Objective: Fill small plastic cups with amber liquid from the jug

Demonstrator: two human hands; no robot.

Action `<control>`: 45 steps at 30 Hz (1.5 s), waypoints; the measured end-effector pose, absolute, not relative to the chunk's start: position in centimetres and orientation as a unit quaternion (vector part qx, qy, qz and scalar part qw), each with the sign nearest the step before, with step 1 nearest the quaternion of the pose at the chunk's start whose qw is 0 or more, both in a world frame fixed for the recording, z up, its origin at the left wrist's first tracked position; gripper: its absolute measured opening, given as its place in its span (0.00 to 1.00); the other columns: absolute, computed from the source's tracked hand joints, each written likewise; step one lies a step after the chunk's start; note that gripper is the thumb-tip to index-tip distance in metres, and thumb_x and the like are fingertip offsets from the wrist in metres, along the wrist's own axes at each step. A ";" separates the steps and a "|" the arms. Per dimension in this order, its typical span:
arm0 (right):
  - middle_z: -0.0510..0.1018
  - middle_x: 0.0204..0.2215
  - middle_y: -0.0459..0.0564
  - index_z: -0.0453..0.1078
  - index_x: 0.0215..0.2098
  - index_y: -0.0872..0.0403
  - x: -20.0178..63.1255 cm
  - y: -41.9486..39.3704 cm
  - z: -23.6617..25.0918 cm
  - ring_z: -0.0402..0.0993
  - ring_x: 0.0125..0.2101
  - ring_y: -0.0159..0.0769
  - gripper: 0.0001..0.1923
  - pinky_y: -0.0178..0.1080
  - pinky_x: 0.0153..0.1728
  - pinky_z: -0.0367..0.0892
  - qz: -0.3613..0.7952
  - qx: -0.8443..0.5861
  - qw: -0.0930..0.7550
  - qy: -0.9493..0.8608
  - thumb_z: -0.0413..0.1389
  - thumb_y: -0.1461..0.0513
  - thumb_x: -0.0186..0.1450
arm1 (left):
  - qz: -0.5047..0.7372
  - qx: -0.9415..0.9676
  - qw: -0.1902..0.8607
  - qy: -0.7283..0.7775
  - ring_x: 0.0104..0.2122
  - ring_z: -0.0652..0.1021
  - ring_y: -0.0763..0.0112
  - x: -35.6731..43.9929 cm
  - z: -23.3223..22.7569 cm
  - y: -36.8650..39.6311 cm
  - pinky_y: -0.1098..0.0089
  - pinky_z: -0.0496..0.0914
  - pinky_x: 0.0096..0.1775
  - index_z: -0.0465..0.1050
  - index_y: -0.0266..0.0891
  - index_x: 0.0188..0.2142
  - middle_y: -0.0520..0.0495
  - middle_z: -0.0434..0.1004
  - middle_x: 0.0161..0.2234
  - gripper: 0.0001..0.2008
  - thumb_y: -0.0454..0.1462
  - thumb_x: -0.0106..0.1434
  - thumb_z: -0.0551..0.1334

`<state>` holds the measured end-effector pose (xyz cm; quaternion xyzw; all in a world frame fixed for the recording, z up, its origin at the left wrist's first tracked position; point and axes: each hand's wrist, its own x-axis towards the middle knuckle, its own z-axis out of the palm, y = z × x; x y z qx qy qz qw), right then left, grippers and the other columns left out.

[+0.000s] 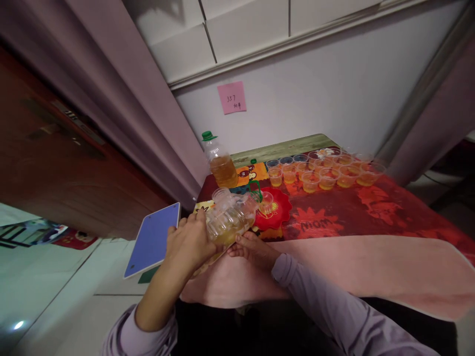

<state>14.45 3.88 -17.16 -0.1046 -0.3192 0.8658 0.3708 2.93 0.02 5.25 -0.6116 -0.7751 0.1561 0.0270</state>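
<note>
My left hand (189, 242) grips a large clear plastic bottle (232, 217) lying tilted on its side, with amber liquid inside and a green ring at its mouth. My right hand (252, 249) supports the bottle from underneath. The bottle's mouth points at a small clear cup (266, 201) standing on a red round mat (276, 212). Several small clear cups (322, 173) holding amber liquid stand in rows at the far side of the table.
A second bottle (220, 160) with a green cap and amber liquid stands upright at the table's far left. A red patterned cloth (352, 207) covers the table, a pink cloth (371, 272) hangs over the near edge. A blue board (154, 240) leans at the left.
</note>
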 end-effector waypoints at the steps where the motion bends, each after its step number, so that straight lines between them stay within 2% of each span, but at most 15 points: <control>1: 0.85 0.40 0.48 0.79 0.47 0.51 14.5 3.8 -17.1 0.81 0.39 0.37 0.27 0.43 0.49 0.77 0.866 -0.107 0.371 -0.319 0.76 0.42 0.63 | 0.155 -0.612 0.027 -0.775 0.65 0.78 0.33 2.9 5.2 0.0 0.44 0.71 0.62 0.66 0.33 0.71 0.25 0.79 0.65 0.44 0.51 0.61 0.73; 8: 0.85 0.39 0.48 0.80 0.46 0.53 14.6 3.7 -16.7 0.81 0.37 0.34 0.32 0.40 0.48 0.77 0.873 -0.113 0.365 -0.305 0.79 0.40 0.58 | 0.146 -0.614 0.030 -0.775 0.63 0.80 0.35 2.9 5.3 -0.1 0.45 0.73 0.60 0.69 0.35 0.67 0.26 0.81 0.62 0.39 0.49 0.61 0.73; 17: 0.84 0.39 0.48 0.77 0.46 0.53 14.2 4.2 -17.7 0.82 0.39 0.34 0.30 0.40 0.48 0.78 0.874 -0.105 0.360 -0.311 0.78 0.42 0.60 | 0.149 -0.611 0.033 -0.777 0.62 0.81 0.34 2.9 5.3 0.0 0.45 0.73 0.59 0.69 0.34 0.67 0.26 0.82 0.61 0.39 0.50 0.62 0.72; 23: 0.84 0.40 0.49 0.78 0.47 0.53 14.1 4.2 -17.7 0.82 0.39 0.35 0.31 0.39 0.46 0.78 0.876 -0.103 0.361 -0.303 0.78 0.42 0.60 | 0.154 -0.610 0.032 -0.777 0.65 0.79 0.35 3.0 5.4 0.0 0.45 0.72 0.61 0.67 0.35 0.70 0.27 0.81 0.63 0.43 0.53 0.62 0.71; 28: 0.84 0.40 0.49 0.78 0.46 0.52 14.2 4.1 -17.5 0.82 0.38 0.35 0.29 0.41 0.47 0.78 0.874 -0.104 0.364 -0.304 0.78 0.43 0.61 | 0.163 -0.606 0.033 -0.778 0.64 0.79 0.36 3.1 5.4 0.0 0.47 0.72 0.60 0.67 0.35 0.69 0.26 0.80 0.64 0.41 0.51 0.62 0.71; 34: 0.83 0.40 0.49 0.77 0.47 0.53 14.2 4.1 -17.7 0.81 0.39 0.35 0.31 0.41 0.48 0.77 0.874 -0.103 0.360 -0.310 0.78 0.42 0.60 | 0.162 -0.604 0.028 -0.779 0.65 0.79 0.37 3.2 5.6 0.0 0.47 0.72 0.60 0.67 0.34 0.69 0.25 0.79 0.65 0.40 0.51 0.63 0.70; 39: 0.84 0.42 0.51 0.77 0.49 0.54 14.3 4.2 -17.6 0.81 0.39 0.34 0.32 0.41 0.48 0.77 0.874 -0.102 0.360 -0.312 0.78 0.41 0.61 | 0.146 -0.610 0.031 -0.779 0.63 0.80 0.35 3.0 5.4 0.0 0.46 0.72 0.59 0.69 0.34 0.68 0.25 0.81 0.62 0.41 0.51 0.61 0.71; 45: 0.85 0.40 0.48 0.79 0.46 0.51 14.5 3.9 -17.1 0.82 0.37 0.34 0.30 0.40 0.48 0.78 0.868 -0.109 0.363 -0.320 0.78 0.40 0.59 | 0.130 -0.612 0.032 -0.779 0.63 0.80 0.32 2.8 5.1 -0.1 0.45 0.73 0.59 0.70 0.35 0.68 0.25 0.81 0.63 0.44 0.51 0.57 0.75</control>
